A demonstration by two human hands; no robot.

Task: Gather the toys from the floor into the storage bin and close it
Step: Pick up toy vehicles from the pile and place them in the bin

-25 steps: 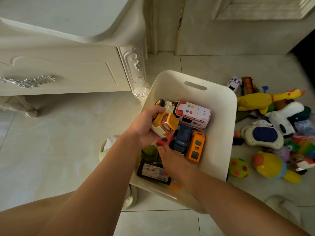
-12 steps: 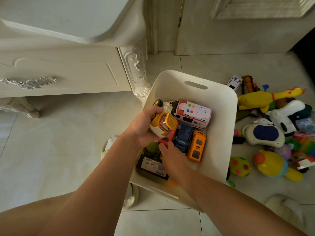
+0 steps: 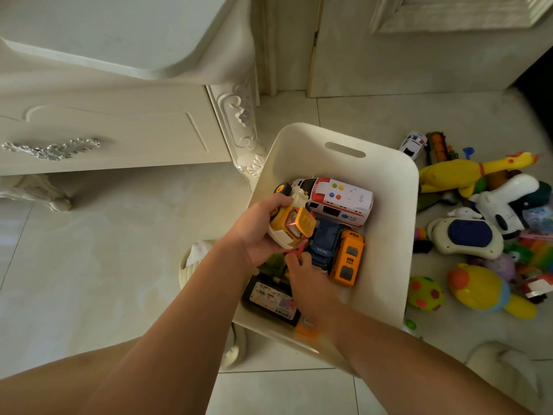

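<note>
A cream wooden cabinet with carved trim is seen at ten o'clock of the view, set on a pale glossy tiled floor; a white plastic storage bin with a slot handle is placed at the centre, its top open, just beside the cabinet's carved leg. Inside the bin, a white toy ambulance with coloured buttons is lodged at twelve o'clock; an orange toy bus and a dark blue toy truck are packed side by side at the middle; a flat black toy with a printed label is laid at seven o'clock.

The left hand is curled round a yellow-and-white toy truck, held over the bin's nine o'clock side; the right hand is lowered among the toys at six o'clock, fingers bent downward; whether anything is grasped cannot be told.

On the floor at three o'clock of the bin, a long yellow rubber chicken, a round yellow plastic duck, a white-and-navy handheld toy, a green ball with pink spots and a small white police car are left heaped.
</note>
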